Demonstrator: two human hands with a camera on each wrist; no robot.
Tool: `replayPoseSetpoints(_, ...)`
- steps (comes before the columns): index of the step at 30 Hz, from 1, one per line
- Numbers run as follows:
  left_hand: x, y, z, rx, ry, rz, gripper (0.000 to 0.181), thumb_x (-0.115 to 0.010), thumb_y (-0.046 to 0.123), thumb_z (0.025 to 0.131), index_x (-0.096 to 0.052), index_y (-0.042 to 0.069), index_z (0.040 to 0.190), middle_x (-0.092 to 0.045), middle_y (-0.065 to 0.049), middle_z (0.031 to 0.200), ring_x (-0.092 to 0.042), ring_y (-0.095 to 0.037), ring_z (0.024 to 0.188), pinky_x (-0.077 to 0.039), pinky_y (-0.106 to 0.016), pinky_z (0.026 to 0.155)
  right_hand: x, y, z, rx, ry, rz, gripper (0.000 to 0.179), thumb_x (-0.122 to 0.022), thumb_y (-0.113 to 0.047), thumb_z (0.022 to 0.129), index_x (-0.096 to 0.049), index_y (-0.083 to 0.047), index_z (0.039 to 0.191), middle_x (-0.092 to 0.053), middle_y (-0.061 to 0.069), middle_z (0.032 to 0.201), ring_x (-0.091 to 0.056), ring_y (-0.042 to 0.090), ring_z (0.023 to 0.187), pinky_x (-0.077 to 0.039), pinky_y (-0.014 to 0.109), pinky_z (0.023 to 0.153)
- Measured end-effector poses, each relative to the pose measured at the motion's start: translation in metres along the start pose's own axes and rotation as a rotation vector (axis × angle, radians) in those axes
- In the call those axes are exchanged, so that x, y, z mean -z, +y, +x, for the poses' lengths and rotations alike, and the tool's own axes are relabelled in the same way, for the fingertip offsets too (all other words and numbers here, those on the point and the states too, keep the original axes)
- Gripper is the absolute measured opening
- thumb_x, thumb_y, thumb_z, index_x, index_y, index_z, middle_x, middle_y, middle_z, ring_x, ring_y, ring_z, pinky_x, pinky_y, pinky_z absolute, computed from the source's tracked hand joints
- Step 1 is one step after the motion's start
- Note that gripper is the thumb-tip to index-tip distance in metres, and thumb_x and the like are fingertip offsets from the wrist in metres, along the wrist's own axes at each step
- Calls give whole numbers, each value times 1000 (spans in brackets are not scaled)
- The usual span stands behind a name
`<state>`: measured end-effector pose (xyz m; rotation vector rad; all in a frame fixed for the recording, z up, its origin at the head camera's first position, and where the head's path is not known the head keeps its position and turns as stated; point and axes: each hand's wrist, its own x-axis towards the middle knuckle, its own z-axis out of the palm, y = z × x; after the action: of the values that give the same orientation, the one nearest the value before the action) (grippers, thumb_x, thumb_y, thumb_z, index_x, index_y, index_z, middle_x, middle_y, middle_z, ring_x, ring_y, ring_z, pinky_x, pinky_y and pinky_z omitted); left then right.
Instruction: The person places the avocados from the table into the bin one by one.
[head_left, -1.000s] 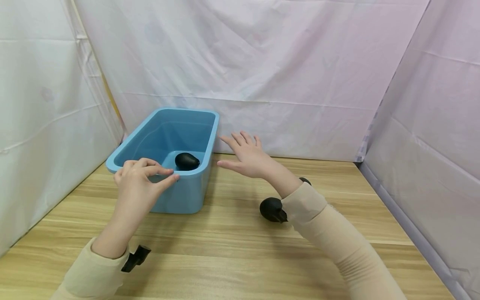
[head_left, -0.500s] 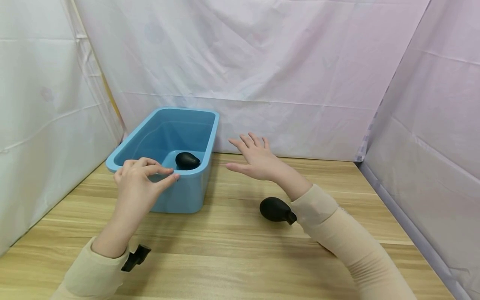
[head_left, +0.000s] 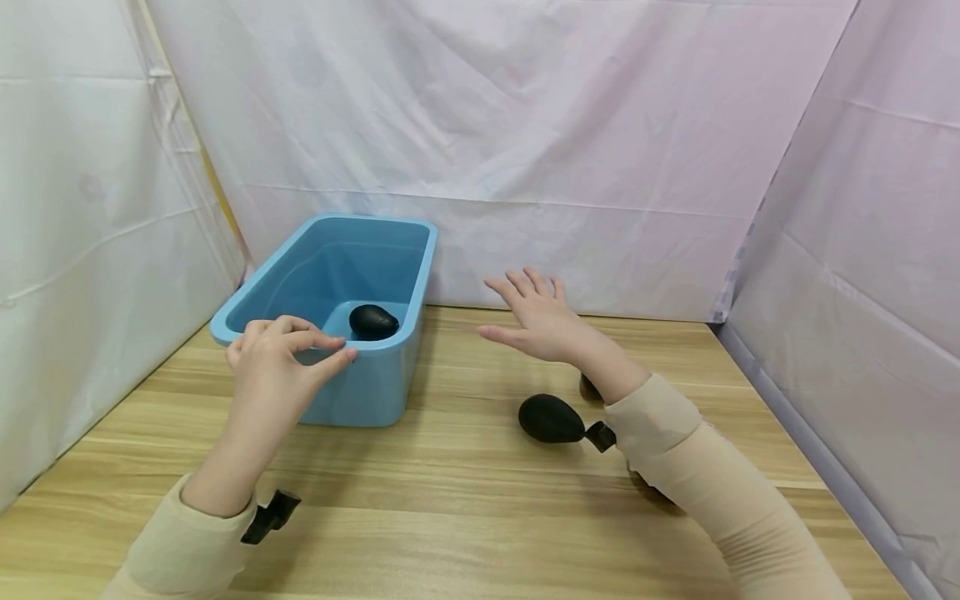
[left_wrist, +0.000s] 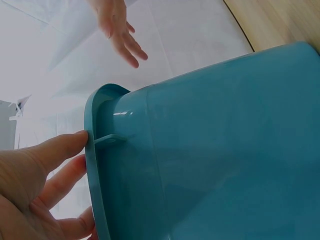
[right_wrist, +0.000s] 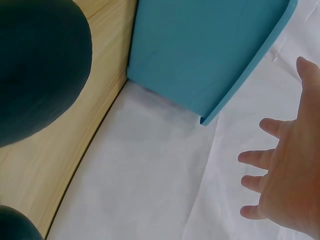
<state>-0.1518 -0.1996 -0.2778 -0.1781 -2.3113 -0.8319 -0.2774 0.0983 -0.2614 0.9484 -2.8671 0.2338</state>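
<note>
Currently, the light blue rectangular plastic tub (head_left: 367, 396) holds one glossy black egg-shaped bulb (head_left: 372, 322), lying on the tub's floor near its close right corner, narrow end to the right. The left hand (head_left: 277, 362) pinches the tub's near rim between thumb and fingers. The right hand (head_left: 543, 325), fingers spread apart and gripping nothing, is above the wood-grain table (head_left: 420, 517); a second ago it was just beside the tub's right edge, and it has moved rightward, while tub and left hand have stayed put. That shift uncovers more of the matte black pear-shaped bulb (head_left: 551, 418) on the table, right of the tub: it lies on its side, long axis nearly left to right, blunt end leftward, black nozzle (head_left: 601, 436) rightward and slightly nearer the viewer. Another dark rounded thing (head_left: 588, 388) is mostly hidden behind the right wrist.
</note>
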Motion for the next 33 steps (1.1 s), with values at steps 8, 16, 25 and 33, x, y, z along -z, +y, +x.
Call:
replayPoseSetpoints(8,-1,1,0,2,-5,4,20,-78,25,70,-74,9,82,-57,-5,88,-38,-30,94,-13,-59,86,3,11,-8,-25,-6,-2,76,-34,-70,81,-13,-32,144,-9,5,148,5,27,134,7,57,99)
replayPoseSetpoints(16,1,0,0,2,-2,4,21,-78,25,69,-74,8,82,-57,-5,88,-38,-30,93,-12,-59,87,4,23,-14,-28,-1,-2,78,-33,-71,81,-14,-30,144,-10,6,148,2,29,134,6,58,98)
replayPoseSetpoints(25,0,-1,0,3,-2,6,21,-78,25,69,-74,9,82,-57,-5,88,-38,-30,93,-13,-59,87,7,36,-23,-54,-12,0,79,-33,-72,80,-15,-30,144,-11,8,148,2,31,134,6,58,98)
replayPoseSetpoints(33,1,-1,0,2,2,3,20,-78,24,70,-74,9,82,-57,-5,88,-38,-30,94,-12,-59,87,12,53,-34,-88,-28,-10,79,-35,-70,81,-18,-25,144,-11,8,148,-1,32,134,3,60,98)
